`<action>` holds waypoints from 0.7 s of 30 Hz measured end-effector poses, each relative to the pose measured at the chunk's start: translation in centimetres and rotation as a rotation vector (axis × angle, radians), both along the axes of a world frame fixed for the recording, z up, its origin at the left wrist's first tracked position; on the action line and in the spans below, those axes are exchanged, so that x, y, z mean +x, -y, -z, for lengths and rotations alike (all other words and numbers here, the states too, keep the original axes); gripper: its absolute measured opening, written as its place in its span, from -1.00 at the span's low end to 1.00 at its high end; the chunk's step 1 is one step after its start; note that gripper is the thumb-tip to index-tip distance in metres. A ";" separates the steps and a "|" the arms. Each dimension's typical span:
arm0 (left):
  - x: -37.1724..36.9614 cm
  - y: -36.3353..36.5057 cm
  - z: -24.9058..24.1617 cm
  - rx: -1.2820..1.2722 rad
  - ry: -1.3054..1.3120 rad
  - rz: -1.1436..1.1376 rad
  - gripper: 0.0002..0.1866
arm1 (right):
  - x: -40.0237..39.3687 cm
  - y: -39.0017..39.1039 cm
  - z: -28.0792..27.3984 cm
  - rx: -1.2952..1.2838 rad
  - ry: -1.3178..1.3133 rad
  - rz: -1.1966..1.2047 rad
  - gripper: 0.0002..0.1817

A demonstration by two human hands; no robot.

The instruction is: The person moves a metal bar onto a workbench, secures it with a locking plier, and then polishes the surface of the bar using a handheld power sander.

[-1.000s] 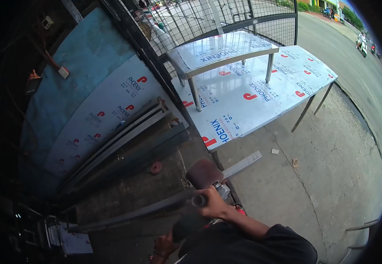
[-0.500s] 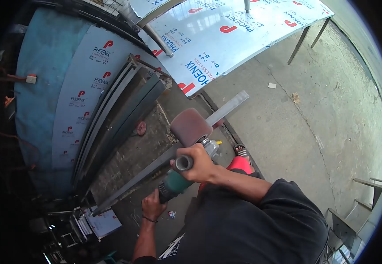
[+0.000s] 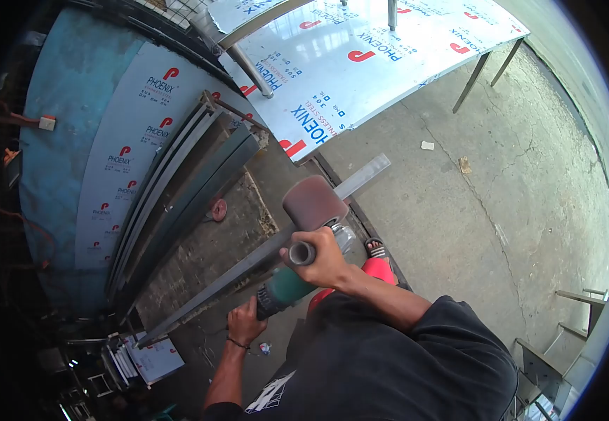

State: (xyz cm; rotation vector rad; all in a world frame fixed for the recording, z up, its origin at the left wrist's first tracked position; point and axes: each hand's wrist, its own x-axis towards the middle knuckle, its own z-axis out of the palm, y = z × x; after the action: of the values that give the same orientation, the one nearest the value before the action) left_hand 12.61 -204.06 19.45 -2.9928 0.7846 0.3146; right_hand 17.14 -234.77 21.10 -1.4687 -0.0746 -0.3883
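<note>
A green drum sander (image 3: 292, 286) is held in both hands above a long flat metal bar (image 3: 220, 284). My left hand (image 3: 245, 321) is closed around the sander's dark rear end. My right hand (image 3: 324, 258) wraps the round side handle (image 3: 301, 253) near the front. The reddish-brown abrasive drum (image 3: 315, 203) lies across the bar, close to its upper right end. Whether the drum touches the metal is hard to see from above. Beneath the drum, that stretch of bar is hidden.
Several dark metal profiles (image 3: 199, 175) lie to the left, beside film-covered sheets (image 3: 118, 161). A table with a film-covered steel top (image 3: 360, 77) stands ahead. A sandalled foot (image 3: 374, 248) is right of the bar. Metal frames (image 3: 539, 358) stand at lower right.
The sander and both hands have shifted slightly right, the drum sliding along the bar toward its upper right end. The camera view has also moved a little. Both grips stay the same.
</note>
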 end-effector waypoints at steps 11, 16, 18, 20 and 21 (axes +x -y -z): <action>1.8 3.0 1.5 0.010 -0.106 0.017 -0.39 | 0.5 3.7 0.0 -0.065 -0.073 0.078 -0.67; 3.1 6.5 1.9 -0.039 -0.127 0.052 -0.33 | 0.3 6.7 -0.7 -0.067 -0.072 0.155 -0.65; 3.6 8.1 2.0 -0.034 -0.146 0.057 -0.34 | 0.5 7.8 -0.8 -0.077 -0.118 0.184 -0.63; 4.2 9.5 2.5 -0.038 -0.152 0.076 -0.34 | 0.8 9.0 -1.3 -0.075 -0.152 0.215 -0.63; 4.5 10.1 2.7 -0.037 -0.151 0.077 -0.34 | 0.9 9.6 -1.6 -0.067 -0.178 0.227 -0.62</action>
State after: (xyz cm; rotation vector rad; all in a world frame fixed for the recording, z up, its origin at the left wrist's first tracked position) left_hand 17.11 -214.14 16.76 -2.9908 0.9248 0.5344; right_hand 17.99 -244.38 22.73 -1.5774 0.2253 -0.4405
